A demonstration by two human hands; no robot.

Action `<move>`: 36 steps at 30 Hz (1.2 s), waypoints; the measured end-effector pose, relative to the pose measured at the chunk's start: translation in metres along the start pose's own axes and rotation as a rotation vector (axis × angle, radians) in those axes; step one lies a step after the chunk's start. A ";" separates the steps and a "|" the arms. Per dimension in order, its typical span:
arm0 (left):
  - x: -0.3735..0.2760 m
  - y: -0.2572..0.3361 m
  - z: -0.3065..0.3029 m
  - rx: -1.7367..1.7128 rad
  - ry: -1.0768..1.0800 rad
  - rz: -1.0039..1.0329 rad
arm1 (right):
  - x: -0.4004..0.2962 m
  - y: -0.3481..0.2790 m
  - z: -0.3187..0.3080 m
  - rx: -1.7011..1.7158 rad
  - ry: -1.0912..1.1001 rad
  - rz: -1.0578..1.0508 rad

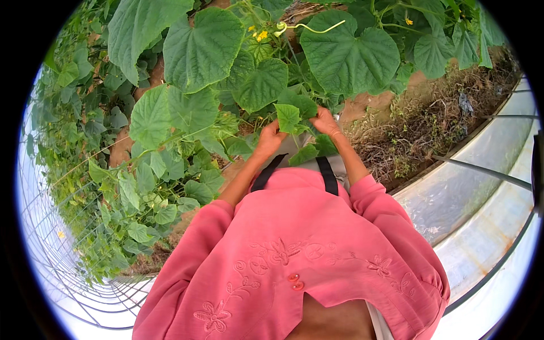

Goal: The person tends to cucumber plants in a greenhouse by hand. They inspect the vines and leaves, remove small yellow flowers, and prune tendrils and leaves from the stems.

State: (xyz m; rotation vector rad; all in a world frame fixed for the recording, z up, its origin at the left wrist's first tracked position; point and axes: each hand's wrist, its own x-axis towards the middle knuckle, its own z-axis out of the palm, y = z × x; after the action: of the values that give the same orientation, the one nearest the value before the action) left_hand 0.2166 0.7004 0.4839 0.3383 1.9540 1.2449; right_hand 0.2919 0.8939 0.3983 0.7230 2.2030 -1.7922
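Low in front of my body, both hands reach into a cucumber plant [263, 85] with broad, toothed leaves. My left hand [271, 138] is bent in beside a small, pale green young leaf [287, 117], its fingertips partly hidden by foliage. Across from it, my right hand [326, 122] curls against the edge of a darker cucumber leaf [299, 103], which covers its fingertips. What either hand grips among the stems cannot be made out. Just below the hands, a lower leaf [304, 154] hangs before my light trousers.
Large leaves [350, 57], yellow flowers [261, 35] and a curling tendril [316, 29] stand ahead. More cucumber vines [161, 187] crowd the left, crossed by a thin string [91, 157]. Dry plant litter [395, 146] borders plastic greenhouse film [450, 199] on the right.
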 end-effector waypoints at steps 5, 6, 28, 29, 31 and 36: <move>0.009 -0.014 -0.013 -0.191 0.063 -0.224 | 0.004 -0.047 -0.001 -0.202 0.236 -0.307; 0.009 -0.008 -0.014 -0.198 0.074 -0.241 | 0.012 -0.053 -0.007 -0.110 0.324 -0.181; 0.124 0.025 -0.040 -0.774 0.074 -0.373 | 0.008 -0.073 -0.092 0.152 -0.285 -0.096; 0.130 0.028 -0.036 -0.780 0.076 -0.388 | 0.000 -0.088 -0.094 0.200 -0.270 -0.122; 0.139 0.039 -0.029 -0.808 0.039 -0.373 | -0.009 -0.102 -0.093 0.296 -0.221 -0.207; 0.158 0.061 -0.011 -0.810 -0.003 -0.367 | -0.011 -0.115 -0.096 0.481 -0.085 -0.349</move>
State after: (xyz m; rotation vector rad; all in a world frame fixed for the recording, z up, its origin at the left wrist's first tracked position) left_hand 0.0930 0.8155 0.4646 -0.4075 1.2744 1.6354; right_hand 0.2577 0.9677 0.5251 0.3379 1.9479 -2.5209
